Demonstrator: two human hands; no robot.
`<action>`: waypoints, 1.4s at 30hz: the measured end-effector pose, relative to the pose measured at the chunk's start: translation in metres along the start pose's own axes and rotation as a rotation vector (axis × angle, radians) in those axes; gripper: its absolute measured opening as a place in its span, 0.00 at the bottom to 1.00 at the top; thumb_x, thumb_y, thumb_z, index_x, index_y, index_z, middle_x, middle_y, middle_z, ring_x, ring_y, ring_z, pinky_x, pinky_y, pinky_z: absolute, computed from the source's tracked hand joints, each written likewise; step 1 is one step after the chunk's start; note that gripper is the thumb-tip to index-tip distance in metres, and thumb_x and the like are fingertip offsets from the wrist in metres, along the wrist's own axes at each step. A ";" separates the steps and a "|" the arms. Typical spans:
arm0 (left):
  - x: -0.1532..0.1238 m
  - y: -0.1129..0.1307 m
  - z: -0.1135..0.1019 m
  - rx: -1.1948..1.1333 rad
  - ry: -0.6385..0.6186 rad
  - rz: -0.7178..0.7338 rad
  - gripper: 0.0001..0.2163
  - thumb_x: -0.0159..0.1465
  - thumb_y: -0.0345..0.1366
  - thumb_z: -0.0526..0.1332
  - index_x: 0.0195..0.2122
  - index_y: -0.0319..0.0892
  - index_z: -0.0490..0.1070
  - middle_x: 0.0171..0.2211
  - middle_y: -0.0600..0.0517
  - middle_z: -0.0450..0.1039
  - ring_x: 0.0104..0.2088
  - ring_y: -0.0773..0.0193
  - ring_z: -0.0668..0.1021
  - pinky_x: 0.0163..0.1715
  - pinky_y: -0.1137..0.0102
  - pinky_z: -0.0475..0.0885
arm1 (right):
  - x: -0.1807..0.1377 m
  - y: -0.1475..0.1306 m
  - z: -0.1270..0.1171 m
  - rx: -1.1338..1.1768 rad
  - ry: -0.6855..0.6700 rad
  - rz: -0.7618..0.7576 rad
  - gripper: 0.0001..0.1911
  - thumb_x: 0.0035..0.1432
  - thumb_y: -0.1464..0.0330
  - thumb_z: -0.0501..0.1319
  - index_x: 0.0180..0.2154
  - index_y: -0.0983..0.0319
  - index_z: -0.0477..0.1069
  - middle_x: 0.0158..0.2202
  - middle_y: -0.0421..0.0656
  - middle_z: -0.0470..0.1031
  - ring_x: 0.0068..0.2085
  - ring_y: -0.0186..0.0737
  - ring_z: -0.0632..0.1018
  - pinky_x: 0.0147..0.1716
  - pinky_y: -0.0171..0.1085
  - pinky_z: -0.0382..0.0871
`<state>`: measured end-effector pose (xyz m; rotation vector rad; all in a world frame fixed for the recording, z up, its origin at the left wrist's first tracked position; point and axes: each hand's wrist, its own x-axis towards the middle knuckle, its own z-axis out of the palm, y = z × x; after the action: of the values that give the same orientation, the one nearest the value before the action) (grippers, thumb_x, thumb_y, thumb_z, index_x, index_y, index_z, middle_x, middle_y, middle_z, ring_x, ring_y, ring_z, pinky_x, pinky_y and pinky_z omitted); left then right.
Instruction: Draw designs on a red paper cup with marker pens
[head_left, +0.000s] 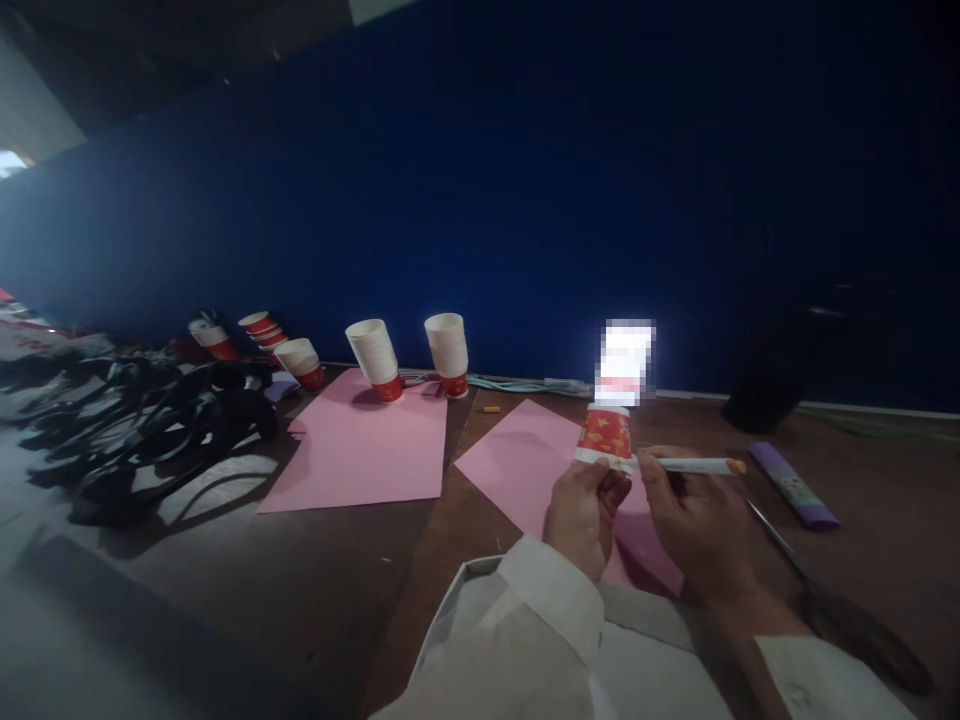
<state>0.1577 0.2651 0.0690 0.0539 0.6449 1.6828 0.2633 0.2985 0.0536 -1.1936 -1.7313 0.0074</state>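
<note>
My left hand [581, 510] is closed around a red and white paper cup [605, 436] with gold stars, held on its side above a pink paper sheet [525, 460]. My right hand [690, 520] grips a white pen [694, 466] with an orange end, its tip touching the cup's side. Both wrists wear white sleeves.
A second pink sheet [367, 440] lies to the left. Stacks of paper cups [375, 360] [448, 352] [300, 360] stand by the blue wall. Black scissors [832, 600] and a purple glue stick [793, 487] lie at right. A heap of black scissors [157, 420] sits far left.
</note>
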 end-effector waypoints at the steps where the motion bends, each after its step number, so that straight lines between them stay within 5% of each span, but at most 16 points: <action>1: 0.000 0.000 0.000 -0.002 -0.001 0.002 0.03 0.54 0.25 0.66 0.27 0.34 0.72 0.24 0.51 0.70 0.25 0.72 0.74 0.32 0.77 0.75 | 0.000 0.000 0.000 -0.001 -0.003 -0.003 0.23 0.65 0.50 0.53 0.36 0.60 0.77 0.32 0.47 0.81 0.33 0.46 0.80 0.34 0.40 0.69; 42: -0.003 -0.002 -0.001 0.028 -0.036 0.004 0.06 0.50 0.29 0.70 0.27 0.34 0.74 0.25 0.50 0.73 0.26 0.72 0.74 0.34 0.76 0.73 | 0.005 -0.007 -0.005 0.018 0.017 -0.062 0.22 0.66 0.52 0.54 0.36 0.60 0.78 0.27 0.45 0.79 0.30 0.43 0.79 0.34 0.39 0.70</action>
<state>0.1591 0.2623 0.0680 0.1048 0.6420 1.6732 0.2621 0.2960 0.0626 -1.1231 -1.7495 -0.0247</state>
